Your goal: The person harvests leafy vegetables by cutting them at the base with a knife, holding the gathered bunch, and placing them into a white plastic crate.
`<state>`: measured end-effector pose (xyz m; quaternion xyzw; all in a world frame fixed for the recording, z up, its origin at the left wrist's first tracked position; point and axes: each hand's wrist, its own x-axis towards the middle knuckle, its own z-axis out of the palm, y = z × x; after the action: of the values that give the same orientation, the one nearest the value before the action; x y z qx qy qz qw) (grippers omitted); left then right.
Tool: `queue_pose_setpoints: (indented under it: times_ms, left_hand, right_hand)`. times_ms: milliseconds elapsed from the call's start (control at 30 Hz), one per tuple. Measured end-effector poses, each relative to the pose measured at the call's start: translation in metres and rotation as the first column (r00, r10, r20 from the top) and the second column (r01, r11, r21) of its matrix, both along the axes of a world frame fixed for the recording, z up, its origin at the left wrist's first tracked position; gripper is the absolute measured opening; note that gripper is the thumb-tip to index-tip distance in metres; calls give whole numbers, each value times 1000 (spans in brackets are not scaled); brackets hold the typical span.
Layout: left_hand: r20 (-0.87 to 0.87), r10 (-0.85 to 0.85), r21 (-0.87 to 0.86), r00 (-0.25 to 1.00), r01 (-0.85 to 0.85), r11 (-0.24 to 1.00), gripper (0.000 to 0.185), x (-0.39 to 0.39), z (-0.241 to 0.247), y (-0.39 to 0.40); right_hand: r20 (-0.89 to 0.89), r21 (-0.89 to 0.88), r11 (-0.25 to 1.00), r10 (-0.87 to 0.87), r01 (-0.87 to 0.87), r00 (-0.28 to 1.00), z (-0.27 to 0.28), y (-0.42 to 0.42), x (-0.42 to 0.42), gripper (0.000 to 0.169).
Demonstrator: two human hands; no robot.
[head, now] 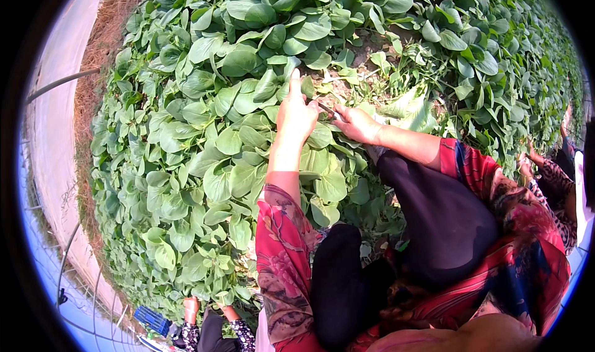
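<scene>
Green leafy vegetable plants [241, 140] fill the ground before me. My left hand [297, 110] reaches in among their leaves, its index finger extended along a leaf; whether it grips anything is unclear. Just to its right, my right hand [355, 123] is closed around a thin dark tool [327, 108], probably a knife, which points toward my left hand. The far end of the tool is hidden by leaves and my left fingers. Close beyond my right hand, a large pale-green leaf [411, 110] lies on the ground.
Bare soil with cut, scattered greens [367, 59] shows beyond my hands. Co-workers' arms reach into the plants at the lower left [191, 308] and far right [527, 166]. A blue plastic crate [152, 320] stands at lower left. A pale path [65, 119] and curved hoops [69, 254] border the left side.
</scene>
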<state>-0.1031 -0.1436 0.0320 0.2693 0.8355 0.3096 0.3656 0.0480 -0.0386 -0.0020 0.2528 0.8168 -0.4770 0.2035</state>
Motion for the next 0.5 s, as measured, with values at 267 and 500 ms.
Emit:
queue_pose_setpoints:
  times_ms: [267, 500]
  left_hand:
    - [-22, 277, -186, 961, -276, 943, 84, -23, -22, -44]
    - [-166, 233, -143, 958, -257, 956, 85, 6, -9, -42]
  right_hand:
    - [-30, 18, 1000, -2, 2, 1000, -10, 10, -25, 35]
    - [-63, 18, 1000, 22, -21, 998, -23, 10, -48, 31]
